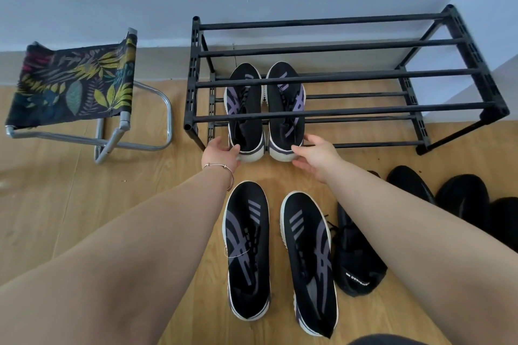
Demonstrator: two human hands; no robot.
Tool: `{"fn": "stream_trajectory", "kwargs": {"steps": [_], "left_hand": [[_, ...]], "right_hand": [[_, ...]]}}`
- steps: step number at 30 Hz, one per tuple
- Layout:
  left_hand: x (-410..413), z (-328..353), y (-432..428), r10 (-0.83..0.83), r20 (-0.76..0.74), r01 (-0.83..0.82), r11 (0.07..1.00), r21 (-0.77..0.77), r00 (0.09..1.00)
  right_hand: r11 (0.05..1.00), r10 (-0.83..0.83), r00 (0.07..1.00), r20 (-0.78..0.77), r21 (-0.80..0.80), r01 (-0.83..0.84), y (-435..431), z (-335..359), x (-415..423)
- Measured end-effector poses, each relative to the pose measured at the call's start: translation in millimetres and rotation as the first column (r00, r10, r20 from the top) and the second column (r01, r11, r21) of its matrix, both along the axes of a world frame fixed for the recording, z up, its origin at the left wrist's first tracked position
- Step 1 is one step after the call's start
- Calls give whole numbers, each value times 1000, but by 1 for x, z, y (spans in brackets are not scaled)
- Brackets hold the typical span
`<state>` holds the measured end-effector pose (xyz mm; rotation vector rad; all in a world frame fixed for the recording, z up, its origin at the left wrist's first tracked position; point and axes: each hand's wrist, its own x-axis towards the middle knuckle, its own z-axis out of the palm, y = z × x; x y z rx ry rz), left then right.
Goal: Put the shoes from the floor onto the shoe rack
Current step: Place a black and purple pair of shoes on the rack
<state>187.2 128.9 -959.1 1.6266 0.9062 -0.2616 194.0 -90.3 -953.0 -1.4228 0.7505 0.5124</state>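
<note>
Gripping heels of black purple-striped, white-soled shoes [263, 112]: left hand [220, 152], right hand [315, 155].

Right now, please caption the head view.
Left hand and right hand hold purple-striped black sneakers on black metal shoe rack.

Shoe rack [336, 75]: lower tier right of the seated pair [265, 109] is open, reachable through the front gap. Top-tier bars block entry from above. Front approach crowded by the floor pair [280, 249] and black shoes [437, 204] (right side).
</note>
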Motion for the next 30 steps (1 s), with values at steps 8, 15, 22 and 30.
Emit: {"fn": "stream_trajectory", "kwargs": {"steps": [8,15,22,30], "left_hand": [[-20,9,-3,-232,30,224,961,162,972],[-25,31,4,-632,-169,650,698,300,757],[-49,54,-1,-780,-460,726,-10,687,424],[-87,62,-13,-747,-547,664,-193,723,378]], "right_hand": [[947,223,969,105,-259,-190,-3,5,-11],[527,696,718,17,-692,-494,-16,30,-22],[-6,884,438,-166,-939,-344,-16,52,-52],[-147,943,254,-216,-953,-265,-17,63,-99]]}}
